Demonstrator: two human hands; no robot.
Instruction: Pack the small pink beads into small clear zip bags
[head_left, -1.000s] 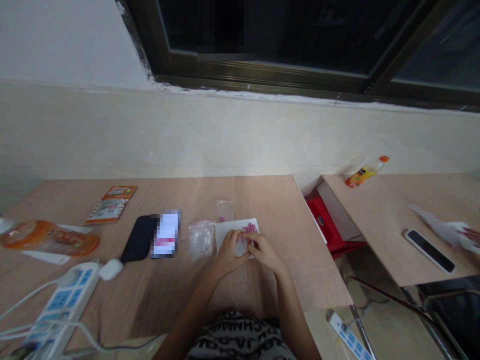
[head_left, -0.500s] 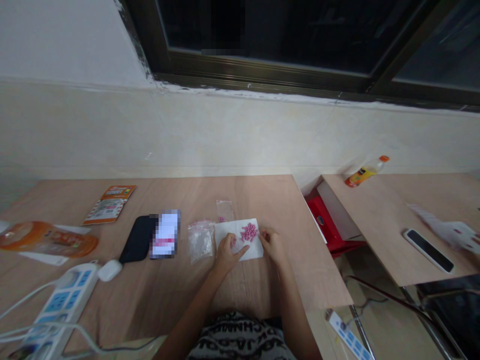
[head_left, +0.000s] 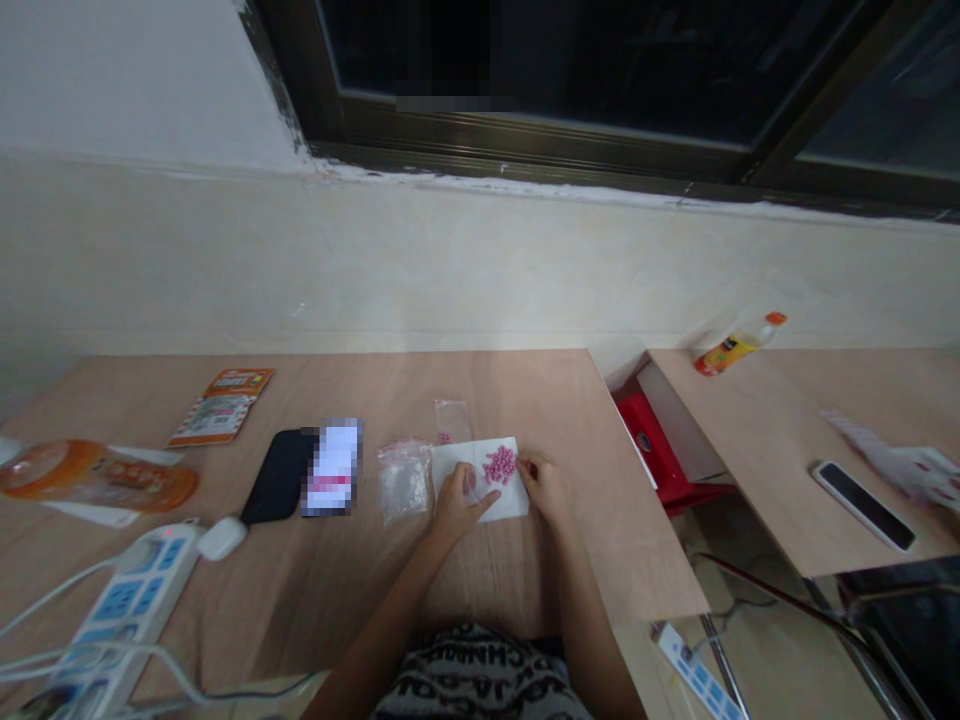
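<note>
A pile of small pink beads (head_left: 500, 464) lies on a white sheet of paper (head_left: 513, 507) on the desk. Over the paper's left part rests my left hand (head_left: 452, 505), its thumb stretched toward the beads. A small see-through pinkish bag (head_left: 470, 482) appears held between its thumb and fingers, though the detail is faint. My right hand (head_left: 547, 490) is at the paper's right edge, fingertips pinched together beside the beads; what they hold is too small to make out. A clear zip bag (head_left: 405, 485) lies left of the paper, and a smaller bag with pink beads (head_left: 451, 420) lies behind it.
Left on the desk (head_left: 360, 590) are a phone (head_left: 331, 468), a black phone-shaped object (head_left: 276, 478), an orange packet (head_left: 222, 407), an orange bottle (head_left: 105, 478) and a power strip (head_left: 142, 600) with cables. Across a gap stands another desk with a juice bottle (head_left: 739, 345) and a white-edged device (head_left: 862, 505).
The view has shifted slightly. Both hands stay almost in place, the right fingertips still pinched near the beads.
</note>
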